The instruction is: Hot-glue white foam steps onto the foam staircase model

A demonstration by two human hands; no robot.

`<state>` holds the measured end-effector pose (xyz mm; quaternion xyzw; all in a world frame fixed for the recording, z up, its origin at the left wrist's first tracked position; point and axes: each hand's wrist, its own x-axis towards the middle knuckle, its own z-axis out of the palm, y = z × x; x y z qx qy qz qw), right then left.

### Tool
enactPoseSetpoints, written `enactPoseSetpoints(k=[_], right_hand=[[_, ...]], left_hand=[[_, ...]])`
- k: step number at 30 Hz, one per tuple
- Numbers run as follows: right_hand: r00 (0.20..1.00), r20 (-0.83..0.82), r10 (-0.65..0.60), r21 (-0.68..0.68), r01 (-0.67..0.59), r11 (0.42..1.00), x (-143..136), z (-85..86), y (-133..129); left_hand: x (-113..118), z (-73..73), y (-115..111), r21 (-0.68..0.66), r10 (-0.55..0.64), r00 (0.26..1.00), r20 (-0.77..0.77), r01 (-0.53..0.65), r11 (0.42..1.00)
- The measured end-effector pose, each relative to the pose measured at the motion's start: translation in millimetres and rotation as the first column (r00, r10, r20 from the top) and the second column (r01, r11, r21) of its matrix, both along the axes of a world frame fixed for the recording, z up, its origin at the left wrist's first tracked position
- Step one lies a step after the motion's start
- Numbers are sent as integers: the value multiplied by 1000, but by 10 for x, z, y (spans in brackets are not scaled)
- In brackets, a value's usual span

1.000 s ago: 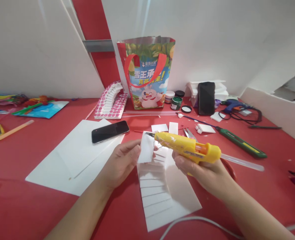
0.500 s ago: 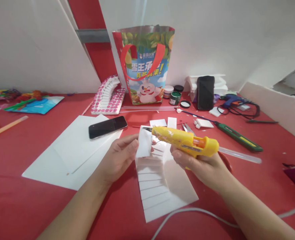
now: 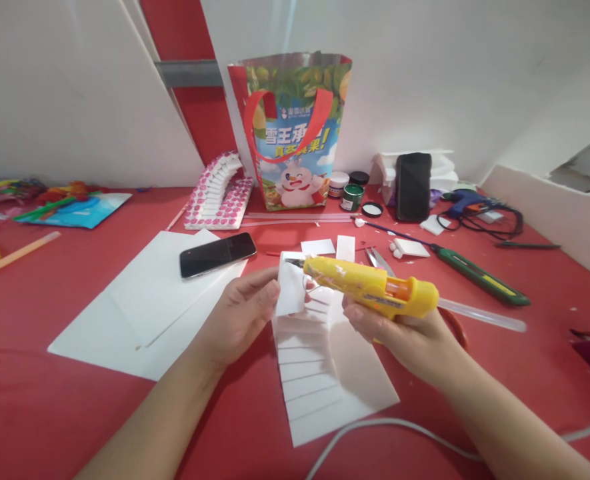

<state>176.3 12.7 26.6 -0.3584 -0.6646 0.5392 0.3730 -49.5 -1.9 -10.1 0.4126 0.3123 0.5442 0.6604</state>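
Between the thumb and fingers of my left hand (image 3: pixel 247 310) a small white foam board piece (image 3: pixel 291 293) is held upright. My right hand (image 3: pixel 399 330) grips a yellow hot glue gun (image 3: pixel 365 283), its dark nozzle pointing left at the upper part of that piece. A clear glue stick (image 3: pixel 485 315) sticks out of the gun's back. Below both hands lies a white board (image 3: pixel 365 373) bearing a curved row of white steps (image 3: pixel 307 373). The glue gun and held piece hide the far end of the steps.
A black phone (image 3: pixel 218 255) rests on white sheets (image 3: pixel 125 327) at left. Behind stand a printed bag (image 3: pixel 295 153), a pink-patterned stair model (image 3: pixel 217 193) and paint jars (image 3: pixel 351 198). A green cutter (image 3: pixel 479 275) and scissors (image 3: pixel 379 260) lie right. A white cord (image 3: pixel 399 421) crosses the front.
The nozzle stays at the upper part of the held piece, with hardly any movement of either hand. The whole view has shifted very slightly.
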Motion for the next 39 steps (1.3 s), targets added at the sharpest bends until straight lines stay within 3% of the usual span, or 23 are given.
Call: enactPoseSetpoints(k=[13,31,39], right_hand=[[998,64,4,50,-7,999,-9,-24,-18],[985,154,76,117,-94,989,5,-30,-31],[975,163,153,116,-172,978,27,-47,-41]], left_hand=[[-15,-23,16,-41,74,996,47,-72,997],[-36,-6,73,10,110,991,70,-111,994],[-56,36,75,-25,171,977,124,-170,985]])
